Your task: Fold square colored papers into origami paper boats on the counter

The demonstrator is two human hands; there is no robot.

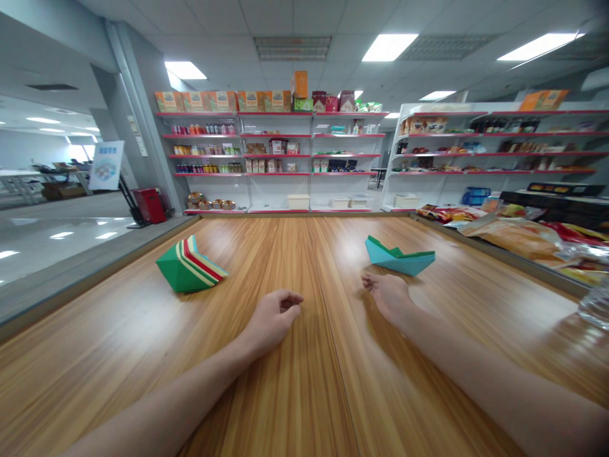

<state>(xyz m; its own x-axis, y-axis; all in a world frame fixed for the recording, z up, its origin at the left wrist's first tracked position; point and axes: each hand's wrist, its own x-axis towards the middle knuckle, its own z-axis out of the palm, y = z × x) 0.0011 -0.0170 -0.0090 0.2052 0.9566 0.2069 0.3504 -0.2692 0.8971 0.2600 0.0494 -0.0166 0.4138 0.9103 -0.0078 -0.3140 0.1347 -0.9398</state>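
Note:
My left hand (278,314) rests at the middle of the wooden table (304,381). Its fingers are loosely curled, with a gap between thumb and forefinger and nothing held. A light-blue folded paper boat (399,260) with a green inner edge sits just beyond my right hand (387,295). That hand is empty, its fingers loosely stretched to the left, apart from the boat as far as I can see. Further left lies a tilted stack of nested folded paper boats (183,270), green outside with cream, red and blue edges. Neither hand touches it.
A raised edge (304,215) borders the table. On the right are packaged snacks (518,238) and a clear plastic item (594,304). Stocked shelves (276,155) stand behind. A sign board (107,165) and a red box (150,205) are at the left.

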